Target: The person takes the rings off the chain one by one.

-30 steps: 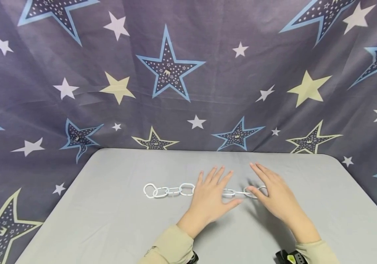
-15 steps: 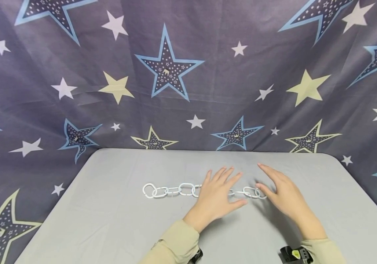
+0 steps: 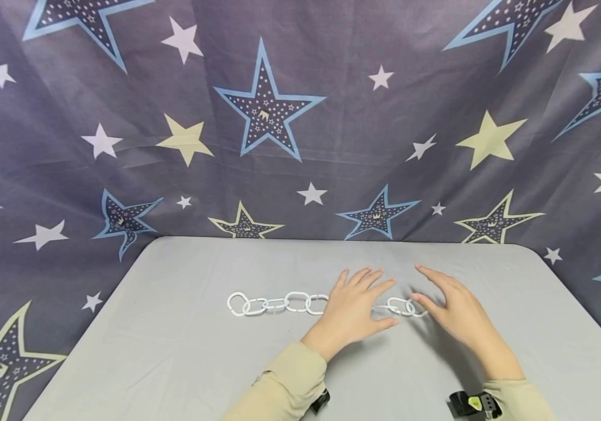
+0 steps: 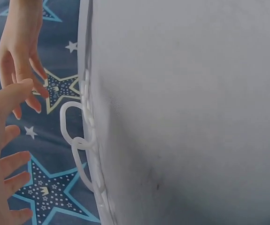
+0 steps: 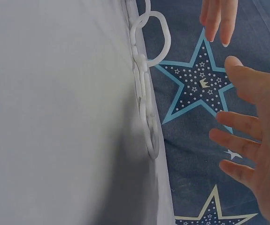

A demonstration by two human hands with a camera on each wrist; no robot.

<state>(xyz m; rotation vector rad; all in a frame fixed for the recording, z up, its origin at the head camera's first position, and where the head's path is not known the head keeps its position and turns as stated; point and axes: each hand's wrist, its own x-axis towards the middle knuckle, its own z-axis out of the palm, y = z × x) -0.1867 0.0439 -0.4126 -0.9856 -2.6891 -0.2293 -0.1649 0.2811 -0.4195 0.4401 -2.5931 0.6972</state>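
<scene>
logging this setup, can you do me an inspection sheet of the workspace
Surface: grey table, rounded far corners
Job's things: white link chain lying across the table, partly hidden
Clutter: nothing seen
Hands: left hand over the chain, fingers spread; right hand near its right end, thumb and fingers apart; neither holds anything
Cables: nothing seen
Surroundings: dark star-patterned cloth behind and beside the table; black device at each wrist

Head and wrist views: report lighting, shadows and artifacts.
Head view: bright, soft shadows beneath the left hand and right hand on the grey table; left wrist view: dimmer, a fine ripple pattern beside the chain, a dark shadow low down; right wrist view: dim, a broad shadow on the table beside the chain.
</scene>
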